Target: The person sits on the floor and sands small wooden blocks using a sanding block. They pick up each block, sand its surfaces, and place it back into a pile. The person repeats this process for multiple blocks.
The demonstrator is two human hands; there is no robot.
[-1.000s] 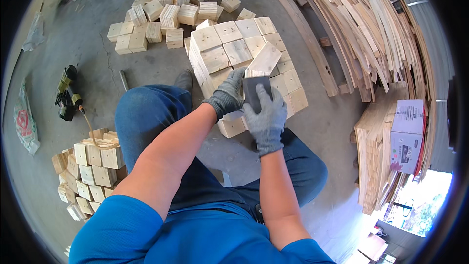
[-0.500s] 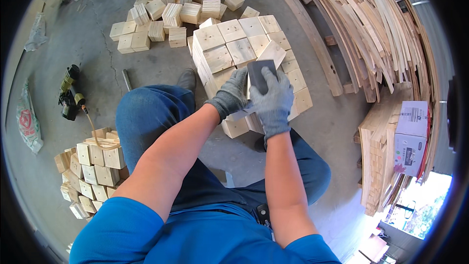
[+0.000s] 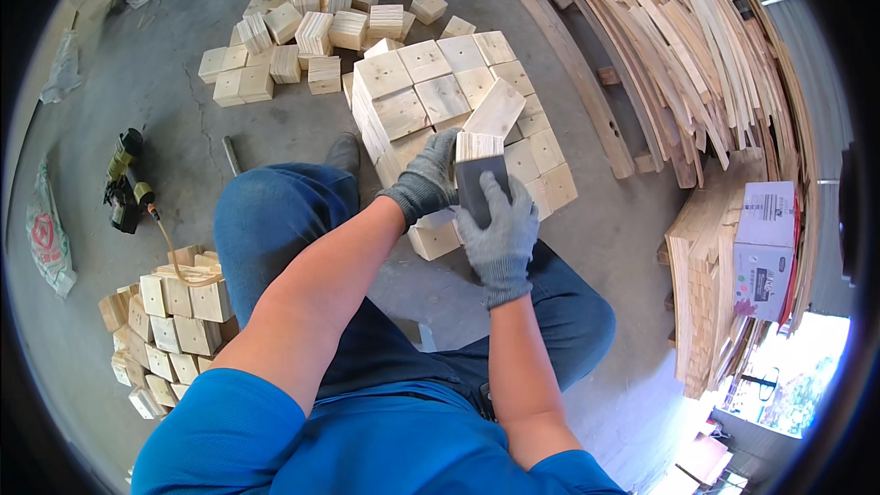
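My gloved right hand (image 3: 502, 238) is closed around a dark grey sanding block (image 3: 475, 181), thumb and fingers along its sides. The sanding block lies against a layered wooden block (image 3: 480, 146), whose striped edge shows just beyond it. On that wooden block's left side, my gloved left hand (image 3: 427, 176) grips it; the fingertips are partly hidden. Both hands are over the near part of a stack of pale wooden blocks (image 3: 401, 114) between my knees. One flat wooden piece (image 3: 496, 107) lies askew on top of the stack, right beyond the held block.
A loose heap of wooden blocks (image 3: 313, 33) lies beyond the stack, and another pile (image 3: 195, 334) sits by my left knee. A nail gun (image 3: 124, 183) with a hose is at left. Long wood strips (image 3: 678, 64), a carton (image 3: 765, 247) and a beam (image 3: 564, 64) are at right.
My right hand has drawn the sanding block toward me, uncovering the striped edge of the wooden block. My left hand stays at the block's side. The whole view has shifted slightly.
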